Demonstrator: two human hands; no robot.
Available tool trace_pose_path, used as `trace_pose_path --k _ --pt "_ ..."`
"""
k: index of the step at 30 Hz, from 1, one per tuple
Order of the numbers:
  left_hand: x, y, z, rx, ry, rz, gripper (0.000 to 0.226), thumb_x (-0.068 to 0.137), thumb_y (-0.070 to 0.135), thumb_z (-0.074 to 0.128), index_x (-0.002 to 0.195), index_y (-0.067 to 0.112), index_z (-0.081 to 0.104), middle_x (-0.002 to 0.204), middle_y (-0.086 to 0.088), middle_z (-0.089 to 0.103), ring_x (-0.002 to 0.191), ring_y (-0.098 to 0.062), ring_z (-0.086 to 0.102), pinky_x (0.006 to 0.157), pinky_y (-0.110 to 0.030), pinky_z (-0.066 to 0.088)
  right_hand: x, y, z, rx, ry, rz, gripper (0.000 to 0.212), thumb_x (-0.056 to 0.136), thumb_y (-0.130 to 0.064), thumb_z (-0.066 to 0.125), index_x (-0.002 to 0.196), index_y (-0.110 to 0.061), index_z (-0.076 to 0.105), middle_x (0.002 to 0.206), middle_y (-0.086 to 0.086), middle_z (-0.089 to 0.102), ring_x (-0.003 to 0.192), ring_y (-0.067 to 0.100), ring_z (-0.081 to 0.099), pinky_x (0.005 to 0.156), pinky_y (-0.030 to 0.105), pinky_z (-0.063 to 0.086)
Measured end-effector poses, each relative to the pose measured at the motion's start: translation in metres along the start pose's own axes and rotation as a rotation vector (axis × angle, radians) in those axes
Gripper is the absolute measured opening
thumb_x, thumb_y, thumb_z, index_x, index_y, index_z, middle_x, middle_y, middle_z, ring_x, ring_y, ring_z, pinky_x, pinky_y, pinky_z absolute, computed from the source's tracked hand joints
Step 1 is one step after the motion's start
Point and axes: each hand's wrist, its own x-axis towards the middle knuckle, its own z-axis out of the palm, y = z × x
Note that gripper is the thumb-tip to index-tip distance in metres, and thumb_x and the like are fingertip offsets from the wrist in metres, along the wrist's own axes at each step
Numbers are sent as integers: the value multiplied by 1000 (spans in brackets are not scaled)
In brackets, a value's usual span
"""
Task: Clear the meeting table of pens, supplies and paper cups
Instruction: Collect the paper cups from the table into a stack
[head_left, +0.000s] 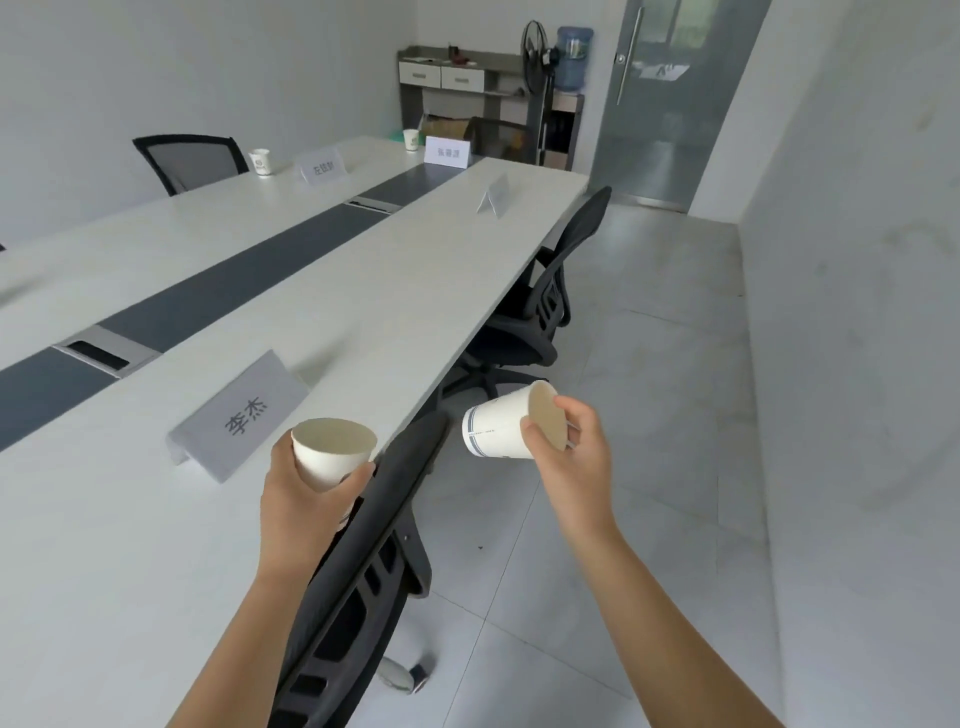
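Fingers (357, 479) of the left hand (306, 499) curl tight round a plain white paper cup (332, 451), held upright over the near edge of the long white meeting table (363, 291). At three o'clock from it, fingers (570, 410) and thumb of the right hand (576, 457) pinch the rim of a white paper cup with a blue band (496, 431), tipped sideways above the floor. A grey name card (244, 415) sits at ten o'clock from the left cup. Far off on the table, a small white cup (260, 161) stands at eleven o'clock and a second far cup (410, 139) at twelve
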Motion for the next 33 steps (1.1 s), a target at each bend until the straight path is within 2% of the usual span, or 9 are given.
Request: trace_pose_path --k 2,4,5,7,10,15,19,24,33 --pt "5 -9 5 7 66 -58 67 69 21 77 124 16 40 111 -3 53 98 -24 51 82 -37 46 16 11 2 -33 -9 4 37 71 -28 68 105 -23 54 108 -8 58 107 14 54 89 28 47" --pt "11 -16 7 22 147 -128 78 58 42 77 123 26 38 117 -4 53 106 -30 52 88 -51 49 30 20 8 -78 -30 -18 33 76 -16 69 104 -22 54 99 -13 55 102 14 53 79 16 43" --pt "15 -20 7 22 184 -166 83 51 52 72 122 31 36 118 -4 52 109 -32 52 88 -57 49 37 25 14 -105 -40 -22 34 77 -13 69 107 -19 54 98 -13 53 103 15 53 77 14 41" --pt "24 -31 6 23 251 -239 88 44 60 66 122 37 33 119 -3 50 112 -35 51 87 -60 47 50 30 28 -152 -70 -38 37 77 -12 69 111 -15 54 96 -19 50 105 16 51 81 19 40" --pt "35 -39 -2 21 338 -305 84 48 53 69 123 41 31 120 -4 50 113 -35 49 89 -60 46 70 35 55 -215 -133 -91 39 76 -10 69 112 -14 55 92 -24 44 103 12 46 86 22 36" --pt "62 -50 -20 28 427 -332 80 68 23 78 133 28 32 127 -9 48 119 -34 44 98 -55 41 102 41 113 -356 -284 -234 43 74 -13 70 115 -10 55 107 -2 51 103 11 41 81 9 27" --pt "78 -65 -28 48 472 -373 78 69 20 78 133 25 34 123 -13 50 117 -36 43 98 -54 40 128 45 158 -467 -429 -265 49 75 -17 70 120 -11 51 122 4 52 113 19 45 90 21 33" --pt "82 -80 -29 53 494 -451 77 69 18 77 133 25 35 121 -14 50 119 -35 39 98 -49 39 157 58 206 -603 -635 -230 57 77 -21 68 128 -15 43 134 6 44 119 25 45 94 33 39" --pt "99 -75 -23 134 603 -463 77 70 14 76 134 20 34 125 -13 50 117 -34 39 97 -46 36 178 95 258 -729 -897 -250 59 80 -25 65 131 -13 38 140 9 35 122 30 39 92 35 39"
